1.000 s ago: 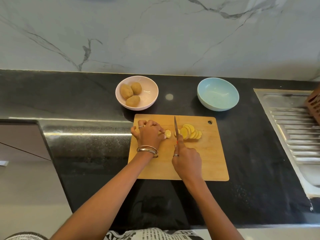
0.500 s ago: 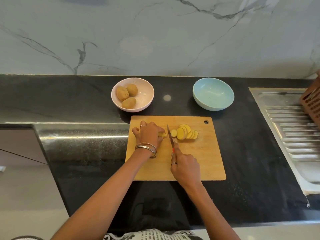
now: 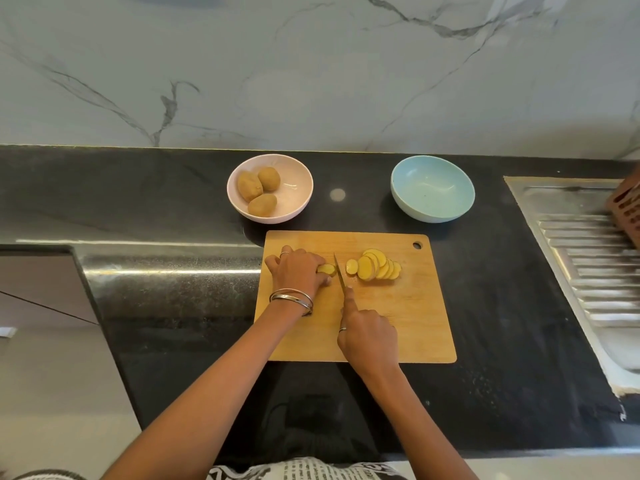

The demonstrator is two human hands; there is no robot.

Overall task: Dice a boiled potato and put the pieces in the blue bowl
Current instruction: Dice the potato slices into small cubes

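On the wooden cutting board (image 3: 408, 317), my left hand (image 3: 299, 271) holds down the last stub of a yellow boiled potato (image 3: 327, 269) with curled fingers. My right hand (image 3: 367, 336) grips a knife (image 3: 340, 275), forefinger along its back; the blade stands just right of the stub. A fanned row of round potato slices (image 3: 375, 266) lies right of the blade. The blue bowl (image 3: 433, 188) sits behind the board on the right, with nothing in it.
A pink bowl (image 3: 298, 202) with three unpeeled potatoes (image 3: 258, 190) stands behind the board's left corner. A steel sink drainboard (image 3: 588, 258) lies at the right, with a brown slotted rack (image 3: 628, 209) at its edge. The black counter steps down at the left.
The knife has moved leftward along the potato, cutting more slices off. The stub under my left hand has grown shorter and the row of slices longer.
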